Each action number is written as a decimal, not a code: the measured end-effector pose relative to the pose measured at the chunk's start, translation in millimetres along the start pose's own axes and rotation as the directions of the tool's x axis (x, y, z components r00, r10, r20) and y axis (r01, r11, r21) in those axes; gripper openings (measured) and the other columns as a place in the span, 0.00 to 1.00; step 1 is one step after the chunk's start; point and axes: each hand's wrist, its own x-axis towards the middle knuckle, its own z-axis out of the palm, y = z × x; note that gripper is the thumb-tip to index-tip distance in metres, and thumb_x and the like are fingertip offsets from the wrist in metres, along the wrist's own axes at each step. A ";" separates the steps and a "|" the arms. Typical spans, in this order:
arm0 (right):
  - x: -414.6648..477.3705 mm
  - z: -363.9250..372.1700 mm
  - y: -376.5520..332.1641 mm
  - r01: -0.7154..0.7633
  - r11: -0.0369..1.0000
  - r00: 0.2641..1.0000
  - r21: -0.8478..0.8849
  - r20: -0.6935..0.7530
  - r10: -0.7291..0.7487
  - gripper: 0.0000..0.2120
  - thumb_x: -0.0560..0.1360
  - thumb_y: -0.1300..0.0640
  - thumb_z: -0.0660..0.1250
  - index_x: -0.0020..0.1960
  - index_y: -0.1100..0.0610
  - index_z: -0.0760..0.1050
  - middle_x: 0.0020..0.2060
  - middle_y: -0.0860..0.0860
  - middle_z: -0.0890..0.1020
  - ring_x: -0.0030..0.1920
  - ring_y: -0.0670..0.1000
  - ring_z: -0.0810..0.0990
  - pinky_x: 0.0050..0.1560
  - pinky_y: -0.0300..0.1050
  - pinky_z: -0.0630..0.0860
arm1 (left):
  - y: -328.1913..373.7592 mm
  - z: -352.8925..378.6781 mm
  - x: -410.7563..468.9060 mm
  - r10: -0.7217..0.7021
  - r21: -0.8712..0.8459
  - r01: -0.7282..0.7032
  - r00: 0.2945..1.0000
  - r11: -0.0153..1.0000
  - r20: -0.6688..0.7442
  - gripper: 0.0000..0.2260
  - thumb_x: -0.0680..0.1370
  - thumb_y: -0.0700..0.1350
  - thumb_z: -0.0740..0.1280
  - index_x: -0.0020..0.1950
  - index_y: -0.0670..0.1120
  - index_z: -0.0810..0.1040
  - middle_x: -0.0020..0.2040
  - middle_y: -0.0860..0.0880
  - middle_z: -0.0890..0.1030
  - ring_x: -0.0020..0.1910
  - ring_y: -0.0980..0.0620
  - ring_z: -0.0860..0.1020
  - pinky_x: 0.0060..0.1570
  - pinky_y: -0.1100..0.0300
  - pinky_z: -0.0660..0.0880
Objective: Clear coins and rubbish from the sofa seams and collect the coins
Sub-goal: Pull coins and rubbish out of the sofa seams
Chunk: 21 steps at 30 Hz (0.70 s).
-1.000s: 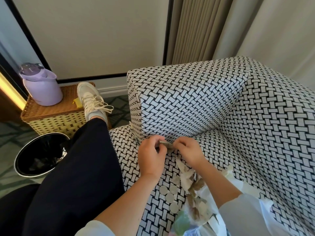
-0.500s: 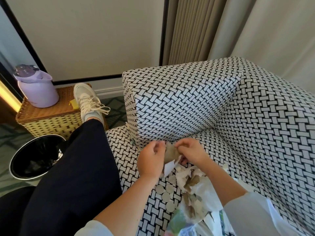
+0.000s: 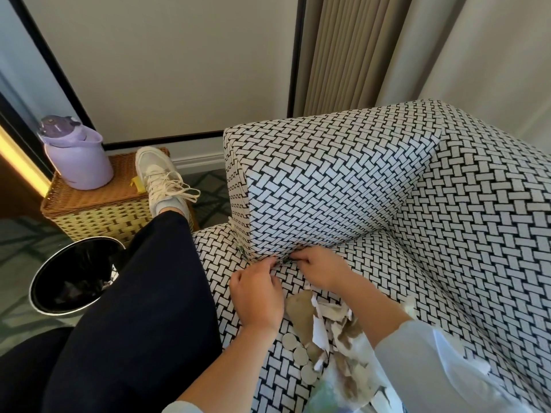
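Three round flat coins (image 3: 299,355) (dull grey) beside torn paper scraps (image 3: 323,318).

I can read no text, label, brand, number or sign anywhere I look. The coins (image 3: 299,355) lying on the sofa (image 3: 372,180) seat show plain pale faces with no legible marking, and the torn paper scraps (image 3: 325,320) beside them carry no print that I can make out.
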 end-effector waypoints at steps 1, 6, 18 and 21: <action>2.3 1.5 0.6 -0.009 1.000 1.000 -0.019 0.014 0.009 0.19 0.81 0.55 0.56 0.70 0.47 0.73 0.66 0.48 0.77 0.63 0.52 0.76 0.62 0.44 0.71 | 0.3 0.9 -0.4 0.010 0.015 -0.010 1.000 1.000 0.001 0.15 0.76 0.44 0.67 0.62 0.55 0.78 0.52 0.58 0.83 0.51 0.59 0.78 0.63 0.57 0.67; 19.0 2.8 -2.5 -0.040 0.987 0.990 -0.153 0.127 0.059 0.20 0.79 0.55 0.54 0.68 0.50 0.75 0.65 0.51 0.78 0.65 0.55 0.73 0.71 0.50 0.65 | -2.7 0.2 8.3 0.031 0.038 -0.033 0.998 0.999 0.049 0.13 0.76 0.46 0.66 0.59 0.56 0.78 0.50 0.59 0.82 0.51 0.59 0.78 0.61 0.59 0.65; 57.7 -1.6 -18.8 -0.069 0.989 0.898 -0.130 0.423 0.119 0.14 0.80 0.57 0.55 0.61 0.59 0.73 0.59 0.54 0.76 0.58 0.52 0.73 0.65 0.51 0.70 | 3.0 0.1 21.1 -0.108 -0.069 0.109 0.994 0.992 0.024 0.10 0.72 0.40 0.71 0.47 0.55 0.84 0.39 0.59 0.84 0.37 0.59 0.79 0.44 0.56 0.78; 59.9 1.9 -7.7 -0.055 0.991 0.912 -0.119 0.399 0.098 0.07 0.79 0.57 0.56 0.54 0.55 0.70 0.49 0.50 0.74 0.53 0.51 0.68 0.65 0.52 0.69 | 5.0 5.7 19.4 -0.140 -0.117 0.140 0.990 0.983 0.009 0.10 0.72 0.39 0.72 0.46 0.54 0.83 0.39 0.59 0.83 0.38 0.58 0.79 0.43 0.55 0.79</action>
